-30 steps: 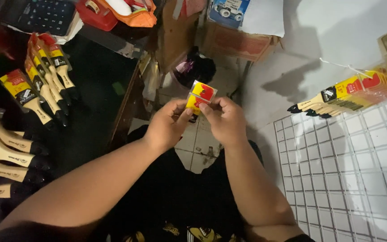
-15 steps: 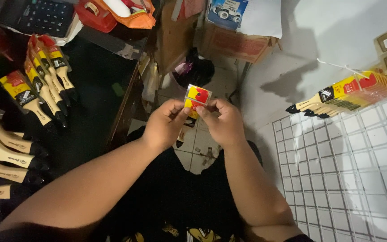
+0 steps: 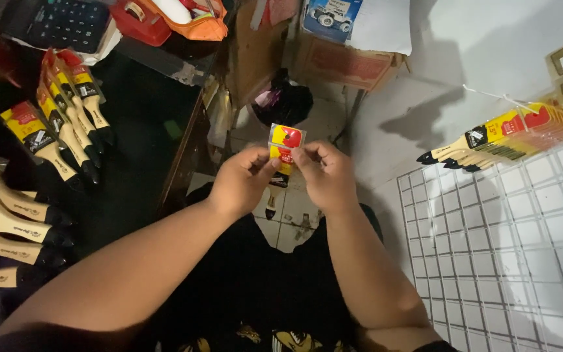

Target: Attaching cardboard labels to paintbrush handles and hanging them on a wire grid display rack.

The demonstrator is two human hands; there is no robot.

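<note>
Both my hands hold one small paintbrush [image 3: 283,148] in a yellow and red card sleeve, in front of my lap. My left hand [image 3: 242,179] pinches the sleeve's left edge and my right hand [image 3: 322,173] pinches its right edge. The brush's handle and dark bristles hang down below my fingers. On the dark table at my left lie more packaged paintbrushes [image 3: 60,117] with pale wooden handles and black bristles. A bunch of the same packaged brushes [image 3: 503,133] hangs on a hook from the white wire grid panel [image 3: 509,261] at my right.
A calculator [image 3: 60,23] and an orange pouch [image 3: 193,16] lie at the table's far end. Cardboard boxes [image 3: 350,58] stand on the tiled floor ahead, beside a black bag [image 3: 288,104]. More wide brushes [image 3: 8,221] lie at the near left.
The brush in my hands has turned more upright and its sleeve now faces me; my hands have stayed close together in the same place.
</note>
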